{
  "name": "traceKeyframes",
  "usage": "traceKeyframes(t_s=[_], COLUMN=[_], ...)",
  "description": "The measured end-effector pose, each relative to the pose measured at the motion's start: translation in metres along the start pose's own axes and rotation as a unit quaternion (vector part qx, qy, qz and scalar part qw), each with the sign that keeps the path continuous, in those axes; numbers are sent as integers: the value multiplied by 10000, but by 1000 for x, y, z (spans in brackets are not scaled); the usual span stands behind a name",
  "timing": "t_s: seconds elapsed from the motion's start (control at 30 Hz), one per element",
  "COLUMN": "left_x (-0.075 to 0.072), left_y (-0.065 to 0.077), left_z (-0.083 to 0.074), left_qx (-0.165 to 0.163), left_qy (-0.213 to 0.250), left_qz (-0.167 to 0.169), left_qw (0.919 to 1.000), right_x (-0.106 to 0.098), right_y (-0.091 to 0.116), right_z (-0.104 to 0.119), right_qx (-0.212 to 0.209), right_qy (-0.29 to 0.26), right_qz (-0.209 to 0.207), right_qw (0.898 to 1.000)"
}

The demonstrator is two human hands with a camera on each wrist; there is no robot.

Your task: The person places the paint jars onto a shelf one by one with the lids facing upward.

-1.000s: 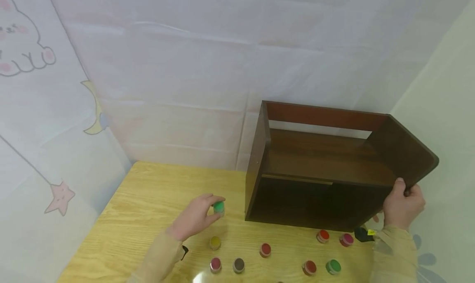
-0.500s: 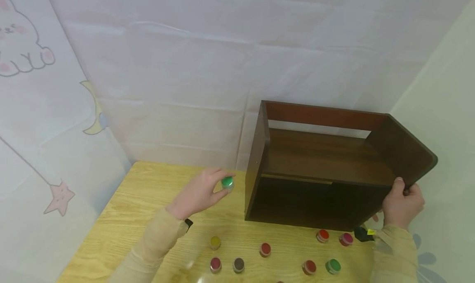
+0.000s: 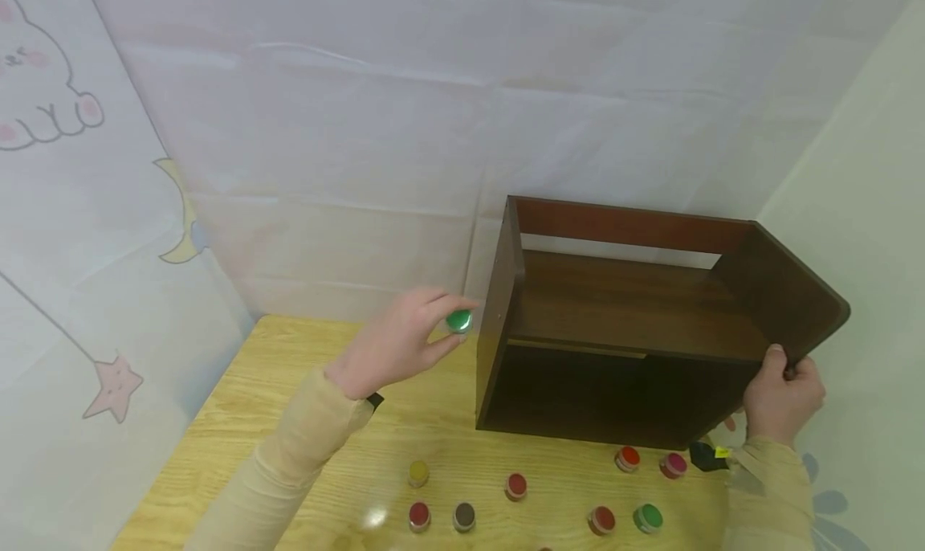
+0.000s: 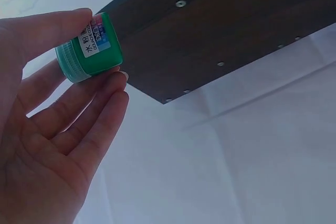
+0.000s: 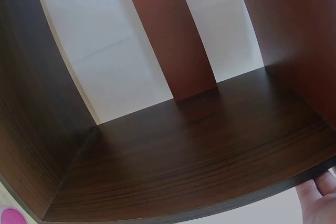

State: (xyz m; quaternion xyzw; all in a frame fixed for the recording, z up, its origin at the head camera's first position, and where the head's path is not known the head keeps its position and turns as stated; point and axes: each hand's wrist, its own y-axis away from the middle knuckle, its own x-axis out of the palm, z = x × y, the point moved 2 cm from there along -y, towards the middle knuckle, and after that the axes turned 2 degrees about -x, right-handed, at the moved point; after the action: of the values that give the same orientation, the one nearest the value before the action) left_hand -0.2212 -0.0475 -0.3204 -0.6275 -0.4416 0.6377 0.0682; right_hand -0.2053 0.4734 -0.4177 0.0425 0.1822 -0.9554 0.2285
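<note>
Between thumb and fingers my left hand [image 3: 393, 342] pinches a small jar of green gouache paint [image 3: 458, 320], raised just left of the dark brown wooden shelf unit [image 3: 636, 294]. The left wrist view shows the paint jar [image 4: 89, 48] tilted, its label facing the camera, with the shelf's side panel [image 4: 220, 35] beyond it. My right hand [image 3: 784, 398] grips the front edge of the shelf's right side panel, thumb on the inner side. In the right wrist view, part of that hand [image 5: 317, 198] shows at the lower right corner.
Several paint jars stand on the wooden table [image 3: 289, 358] before the shelf, among them a yellow jar [image 3: 418, 473], a dark jar [image 3: 464, 516], a magenta jar [image 3: 674, 465] and another green jar [image 3: 648, 518]. A white sheet [image 3: 325, 173] hangs behind.
My left hand has lifted the green paint jar up from low over the table and slightly right, toward the shelf's left side. The right hand keeps its grip on the shelf.
</note>
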Motion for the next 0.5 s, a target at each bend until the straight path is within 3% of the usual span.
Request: traceKeyframes(t_s=[0.5], left_x=[-16], left_y=[-59], left_z=[-16], left_qx=[475], left_qy=[-182], left_qz=[-149], left_qw=[9986], right_x=[0], right_y=[4], right_z=[1], right_qx=[-83], right_qy=[285], right_qz=[64], right_qw=[9995])
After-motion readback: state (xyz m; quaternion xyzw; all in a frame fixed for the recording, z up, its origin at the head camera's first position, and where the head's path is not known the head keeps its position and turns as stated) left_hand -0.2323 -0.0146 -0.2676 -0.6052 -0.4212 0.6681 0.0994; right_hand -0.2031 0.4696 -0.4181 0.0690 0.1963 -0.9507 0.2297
